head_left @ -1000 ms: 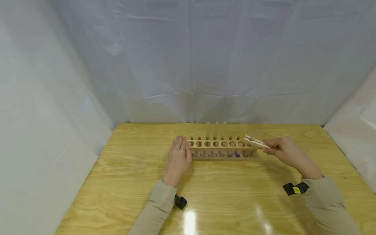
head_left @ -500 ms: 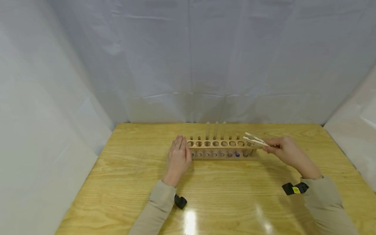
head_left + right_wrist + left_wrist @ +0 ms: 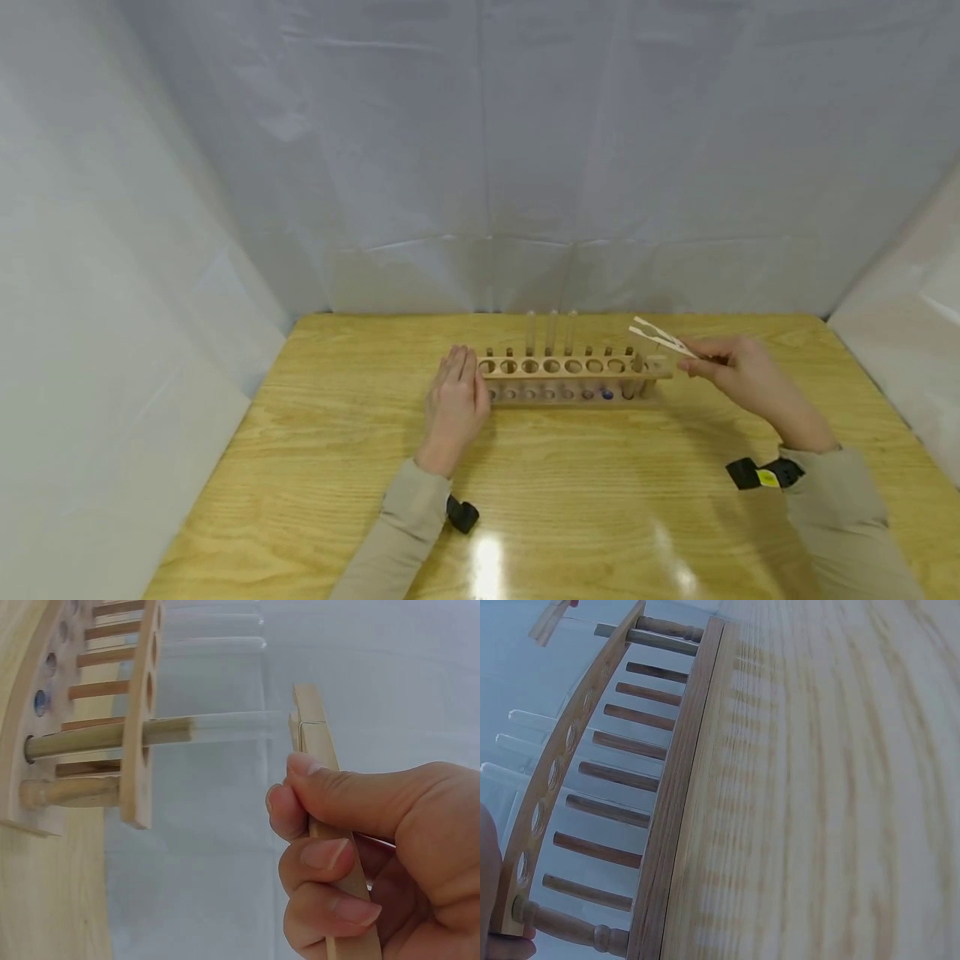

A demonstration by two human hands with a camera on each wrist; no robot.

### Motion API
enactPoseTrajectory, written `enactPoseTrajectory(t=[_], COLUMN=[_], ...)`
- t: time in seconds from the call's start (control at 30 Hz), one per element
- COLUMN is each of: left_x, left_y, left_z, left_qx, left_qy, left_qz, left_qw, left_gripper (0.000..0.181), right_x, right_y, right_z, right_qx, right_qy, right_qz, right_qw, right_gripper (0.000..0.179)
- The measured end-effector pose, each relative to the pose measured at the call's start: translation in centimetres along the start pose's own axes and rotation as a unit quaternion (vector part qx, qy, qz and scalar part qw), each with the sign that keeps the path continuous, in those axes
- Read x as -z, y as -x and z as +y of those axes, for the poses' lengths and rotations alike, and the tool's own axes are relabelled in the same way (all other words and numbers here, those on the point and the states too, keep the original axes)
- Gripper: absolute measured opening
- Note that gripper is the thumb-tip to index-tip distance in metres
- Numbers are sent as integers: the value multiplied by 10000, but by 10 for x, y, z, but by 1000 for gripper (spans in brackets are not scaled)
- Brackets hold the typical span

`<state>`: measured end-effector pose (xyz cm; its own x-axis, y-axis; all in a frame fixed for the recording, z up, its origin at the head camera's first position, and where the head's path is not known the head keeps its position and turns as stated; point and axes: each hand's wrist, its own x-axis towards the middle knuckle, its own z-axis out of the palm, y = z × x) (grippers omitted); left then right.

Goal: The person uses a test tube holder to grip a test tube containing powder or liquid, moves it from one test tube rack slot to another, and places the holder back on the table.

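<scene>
A wooden test tube rack [image 3: 525, 368] stands on the table, and my left hand [image 3: 456, 400] grips its left end. In the left wrist view, fingertips [image 3: 510, 948] curl under the end of the rack's top bar. One test tube [image 3: 169, 731] with brownish contents stands upright in the rack's rightmost hole. My right hand [image 3: 738, 379] holds a wooden test tube holder [image 3: 663, 337], its prongs apart and pointing left, above the rack's right end. In the right wrist view, the holder's tip is close to the tube's mouth; whether they touch, I cannot tell.
Several clear tubes [image 3: 552, 333] stand upside down on the rack's rear pegs. A blue-purple spot [image 3: 607, 394] shows in one lower hole. The wooden tabletop [image 3: 570, 492] extends in front, with white sheeting [image 3: 487, 167] behind and at the sides.
My right hand has risen and shifted slightly right with the test tube holder. The holder's prongs, close together at first, are now spread. My left hand stays on the rack.
</scene>
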<state>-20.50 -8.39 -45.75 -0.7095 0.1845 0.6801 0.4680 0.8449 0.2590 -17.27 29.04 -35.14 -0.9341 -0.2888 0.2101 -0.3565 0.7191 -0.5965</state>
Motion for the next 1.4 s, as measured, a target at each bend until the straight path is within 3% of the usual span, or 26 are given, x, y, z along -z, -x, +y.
enactPoseTrajectory(t=[0.4,0.6,0.8,1.13,1.4], left_x=[2,2,1,-1,-4], left_y=[0,1,0,0,1], left_z=[2,2,1,0,-4], left_qx=[93,69,55,22,-12], left_qy=[20,49,27,80,144], left_qz=[-103,-93,-36,33,191], left_qw=[9999,9999,10000,10000,9997], left_gripper=[36,36,36,35,35], right_x=[14,16,13,-14,-41], right_y=[7,21,33,48,59], right_z=[-8,0,14,54,81], right_qx=[-89,-125,-51,-1081,-1724], right_qy=[-336,-577,-606,-613,-236], right_qz=[555,1124,1319,1426,1425], right_qw=[9979,9919,9894,9819,9744], right_gripper=[40,41,39,47,39])
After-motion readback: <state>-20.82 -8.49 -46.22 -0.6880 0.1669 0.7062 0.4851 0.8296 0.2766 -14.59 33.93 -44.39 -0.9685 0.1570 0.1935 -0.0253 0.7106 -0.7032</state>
